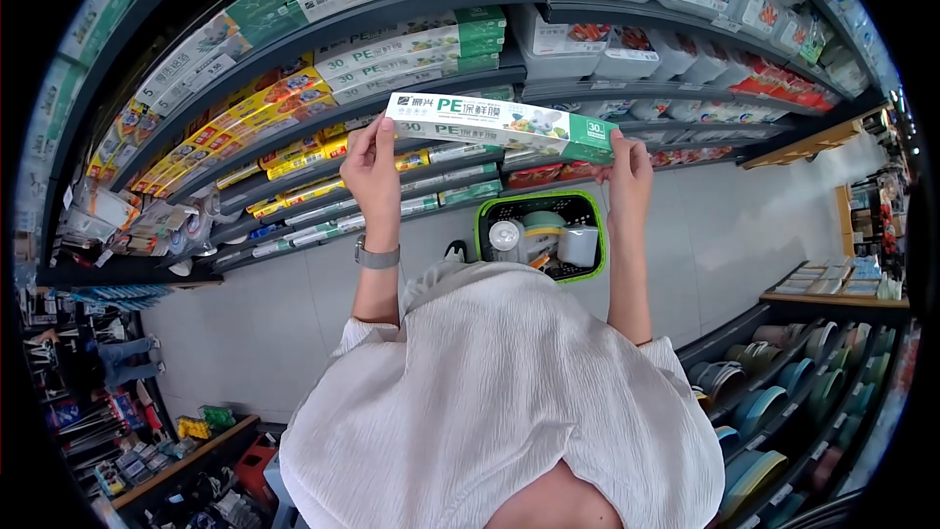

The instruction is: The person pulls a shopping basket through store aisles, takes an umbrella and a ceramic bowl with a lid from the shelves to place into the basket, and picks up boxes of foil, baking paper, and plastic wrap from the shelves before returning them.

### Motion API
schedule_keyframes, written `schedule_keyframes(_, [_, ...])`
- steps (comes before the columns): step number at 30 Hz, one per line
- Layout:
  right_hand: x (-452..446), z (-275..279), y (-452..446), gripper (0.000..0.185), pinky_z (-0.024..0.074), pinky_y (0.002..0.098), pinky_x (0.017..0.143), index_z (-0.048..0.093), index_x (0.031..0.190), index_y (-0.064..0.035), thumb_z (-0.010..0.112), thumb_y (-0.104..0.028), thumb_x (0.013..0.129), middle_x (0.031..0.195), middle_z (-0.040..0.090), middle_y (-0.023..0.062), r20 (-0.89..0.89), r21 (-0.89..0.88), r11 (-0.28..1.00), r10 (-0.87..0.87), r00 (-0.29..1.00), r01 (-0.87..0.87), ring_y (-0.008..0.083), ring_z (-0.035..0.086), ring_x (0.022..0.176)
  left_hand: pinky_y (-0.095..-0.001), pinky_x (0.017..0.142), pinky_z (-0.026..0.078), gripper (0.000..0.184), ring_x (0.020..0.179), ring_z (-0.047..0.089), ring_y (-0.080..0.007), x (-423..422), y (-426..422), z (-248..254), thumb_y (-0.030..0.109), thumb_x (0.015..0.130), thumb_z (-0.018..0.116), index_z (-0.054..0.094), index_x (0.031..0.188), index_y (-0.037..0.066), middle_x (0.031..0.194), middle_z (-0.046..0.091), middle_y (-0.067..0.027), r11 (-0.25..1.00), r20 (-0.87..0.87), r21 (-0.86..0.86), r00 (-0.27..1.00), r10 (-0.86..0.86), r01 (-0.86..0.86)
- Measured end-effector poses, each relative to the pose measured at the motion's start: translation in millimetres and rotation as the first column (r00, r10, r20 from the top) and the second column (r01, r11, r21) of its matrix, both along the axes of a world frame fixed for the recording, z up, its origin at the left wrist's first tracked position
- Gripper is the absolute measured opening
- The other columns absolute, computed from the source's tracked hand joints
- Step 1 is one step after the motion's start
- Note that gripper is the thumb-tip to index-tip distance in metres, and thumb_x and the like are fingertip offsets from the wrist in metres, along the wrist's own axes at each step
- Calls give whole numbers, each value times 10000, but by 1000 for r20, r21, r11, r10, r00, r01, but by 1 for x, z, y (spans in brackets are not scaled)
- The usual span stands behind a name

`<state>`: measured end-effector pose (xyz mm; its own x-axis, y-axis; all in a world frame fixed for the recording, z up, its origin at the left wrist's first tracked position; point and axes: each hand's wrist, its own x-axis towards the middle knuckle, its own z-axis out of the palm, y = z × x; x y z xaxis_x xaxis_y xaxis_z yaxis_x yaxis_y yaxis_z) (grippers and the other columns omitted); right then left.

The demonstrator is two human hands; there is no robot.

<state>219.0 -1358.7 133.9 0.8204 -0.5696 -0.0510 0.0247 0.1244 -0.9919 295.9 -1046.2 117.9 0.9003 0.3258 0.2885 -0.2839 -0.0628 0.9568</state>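
Note:
Between my two hands I hold a long white and green box of PE cling film (499,123), nearly level in front of the shelves. My left hand (372,162) grips its left end, thumb on the front face. At the green right end, my right hand (627,168) pinches the corner with the thumb on top. Below the box, a black shopping basket with a bright green rim (603,235) sits on the floor. Inside it are a teal and yellow round item (543,222), a clear lidded container (506,236) and a whitish box-shaped container (578,246).
Shelves ahead carry stacked film boxes (411,54), yellow boxes (235,132) and clear food containers (627,44). Bowls and plates (764,402) fill a rack at lower right. Grey tiled floor (676,225) runs along the aisle. Another person's legs (127,358) show at far left.

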Motion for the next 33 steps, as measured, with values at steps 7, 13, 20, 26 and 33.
schedule_keyframes(7, [20, -13, 21, 307, 446, 235, 585, 642, 980, -11, 662, -313, 1027, 802, 643, 33, 53, -96, 995, -13, 998, 18, 84, 602, 654, -202, 820, 437, 288, 892, 540, -62, 8, 15, -9, 182, 1019, 686, 729, 1228, -12, 992, 612, -8, 998, 49, -47, 998, 35, -33])
schedule_keyframes(13, [26, -32, 33, 330, 500, 237, 638, 655, 1078, 30, 653, -297, 1033, 914, 688, 84, -8, -53, 997, -52, 999, 51, 125, 679, 748, -208, 811, 447, 273, 921, 543, -62, 2, 22, -25, 165, 1025, 671, 725, 1243, 10, 990, 566, -1, 1000, 45, 21, 999, 19, -20])
schedule_keyframes(20, [36, -27, 52, 283, 430, 215, 578, 585, 1144, -6, 642, -265, 1043, 923, 663, 59, 115, -135, 985, -90, 989, 105, 65, 583, 687, -196, 790, 476, 281, 964, 558, -58, 1, 33, -26, 151, 1042, 639, 699, 1270, -2, 1065, 568, -21, 1000, -17, -24, 1000, -5, 5])
schedule_keyframes(26, [47, -8, 74, 306, 429, 219, 594, 637, 1197, -13, 613, -286, 1060, 919, 644, 13, 113, -159, 985, -41, 993, 59, 56, 546, 713, -246, 919, 527, 312, 1076, 596, -106, 5, 48, -30, 107, 1035, 630, 632, 1323, -12, 1188, 560, -56, 999, 25, -26, 999, 19, -18])
schedule_keyframes(33, [60, 5, 83, 381, 453, 216, 714, 607, 1365, -8, 601, -240, 1063, 965, 661, 15, 116, -231, 973, 9, 993, 18, 52, 564, 807, -316, 1023, 519, 375, 1168, 587, -170, 9, 51, -3, 64, 1011, 634, 560, 1372, -7, 1287, 523, -115, 998, 171, 54, 985, -1, -8])
